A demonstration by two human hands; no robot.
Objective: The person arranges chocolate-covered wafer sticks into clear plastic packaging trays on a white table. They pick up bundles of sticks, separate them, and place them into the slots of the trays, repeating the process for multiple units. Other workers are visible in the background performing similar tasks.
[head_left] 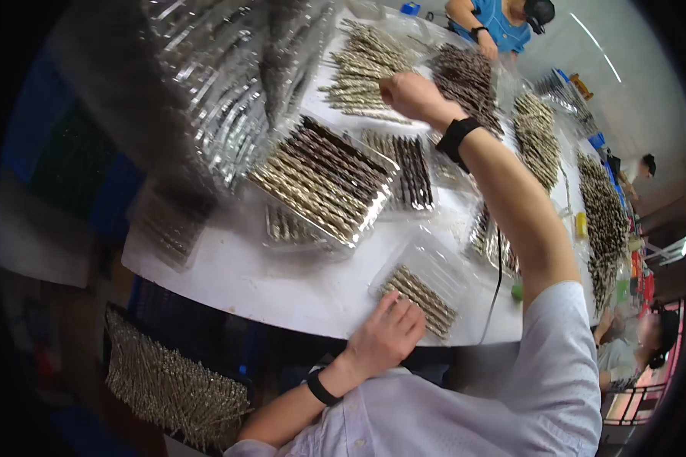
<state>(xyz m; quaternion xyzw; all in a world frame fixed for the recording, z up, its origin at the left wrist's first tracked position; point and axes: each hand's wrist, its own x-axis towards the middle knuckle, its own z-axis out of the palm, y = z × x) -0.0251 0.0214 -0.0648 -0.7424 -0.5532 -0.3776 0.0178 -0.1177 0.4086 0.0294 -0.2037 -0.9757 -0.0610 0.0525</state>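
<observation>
The left hand (385, 335) lies flat with its fingers spread and open on the near end of a small clear plastic tray (423, 286), pressing it down on the white worktop (282, 282); it grips nothing. In this tray sits a short row of twisted metal drill bits (419, 298), gold and dark in colour. The right hand (410, 95) is stretched far forward and is closed into a loose fist over a pile of the same bits (362, 72) at the far side of the worktop; I cannot tell if it really holds some bits inside, because the fingers hide this. I judge that the bits are stiff, rather heavy for their size and a little slippery, so it is better to take them at the middle of the shaft, a few together. The tray looks thin, light and flexible, so it can slide or bend if it is not held down. Between the two hands stands a bigger clear tray (324, 179) full of bits in close rows, and more heaps lie to the right. Near the lower left, below the worktop edge, there is another mass of bits (168, 385). Other people (495, 23) work at the far side.
</observation>
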